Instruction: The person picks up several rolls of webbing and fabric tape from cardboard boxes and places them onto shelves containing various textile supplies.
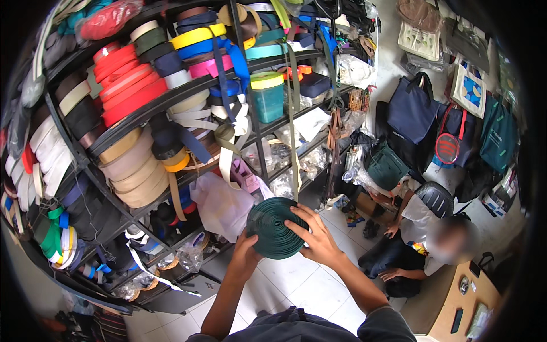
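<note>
A dark green roll of webbing strap [277,228], wound into a flat coil, is held up in front of me between both hands. My left hand [246,251] grips its left edge, with the thumb on the near face and the fingers hidden behind. My right hand [316,236] clasps the right side, its fingers spread over the coil's face. Just behind the roll, a pale pink plastic bag [222,202] hangs out of the shelf.
A black metal shelf rack [165,97] holds stacked strap rolls, including red rolls [128,85] and beige rolls [134,171]. To the right a person [416,239] sits near a wooden desk [444,302]. Bags, including a navy tote [410,111], hang on the wall. White tiles [285,288] cover the floor.
</note>
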Available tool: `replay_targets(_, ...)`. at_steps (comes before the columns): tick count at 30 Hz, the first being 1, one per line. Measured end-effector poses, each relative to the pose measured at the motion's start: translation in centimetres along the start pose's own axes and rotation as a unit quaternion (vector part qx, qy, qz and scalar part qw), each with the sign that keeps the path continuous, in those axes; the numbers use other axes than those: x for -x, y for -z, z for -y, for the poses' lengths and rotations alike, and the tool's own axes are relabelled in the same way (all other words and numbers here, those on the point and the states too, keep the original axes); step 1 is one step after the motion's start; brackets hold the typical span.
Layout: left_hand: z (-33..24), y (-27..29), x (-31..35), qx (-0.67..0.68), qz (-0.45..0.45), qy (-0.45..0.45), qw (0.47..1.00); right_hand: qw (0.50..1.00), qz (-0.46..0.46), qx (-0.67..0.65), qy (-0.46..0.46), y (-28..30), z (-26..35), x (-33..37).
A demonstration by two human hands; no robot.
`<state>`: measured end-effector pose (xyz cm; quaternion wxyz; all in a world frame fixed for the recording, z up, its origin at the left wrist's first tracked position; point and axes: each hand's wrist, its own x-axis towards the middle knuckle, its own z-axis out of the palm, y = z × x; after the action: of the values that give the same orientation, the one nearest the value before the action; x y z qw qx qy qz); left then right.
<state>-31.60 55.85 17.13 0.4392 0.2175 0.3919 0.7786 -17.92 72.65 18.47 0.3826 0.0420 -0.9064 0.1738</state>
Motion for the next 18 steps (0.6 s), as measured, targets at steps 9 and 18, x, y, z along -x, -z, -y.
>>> replay_targets(9, 3.3, -2.6, -7.4, 0.016, 0.052, 0.035, 0.998, 0.997, -0.007, 0.052, -0.060, 2.9, -4.6, 2.3)
replay_targets(18, 5.2, -3.6, -18.4, 0.020, 0.119, 0.003, 0.993, 0.988, -0.032, 0.145, -0.043, 3.6, -13.2, -1.7)
